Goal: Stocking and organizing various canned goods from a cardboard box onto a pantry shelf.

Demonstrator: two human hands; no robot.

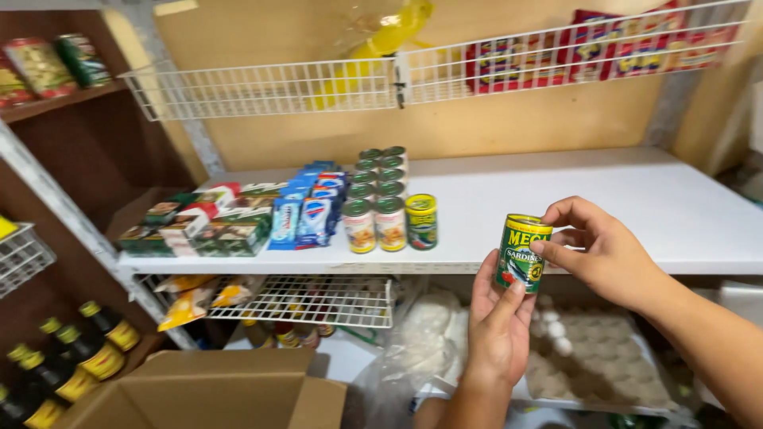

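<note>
— What are you holding?
— You've a green-and-yellow sardine can [522,254] upright between both hands — left hand [497,318] clasped beneath it, right hand [600,250] pinching its rim, near the white shelf [604,202].

Cans [387,199] right of boxes [203,226]

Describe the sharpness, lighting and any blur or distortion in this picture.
Head view: the can held by the left hand and right hand is fairly sharp; the white shelf is brightly lit; the yellow bag behind the wire rack is smeared; the bottles at the left edge look stretched and soft.
</note>
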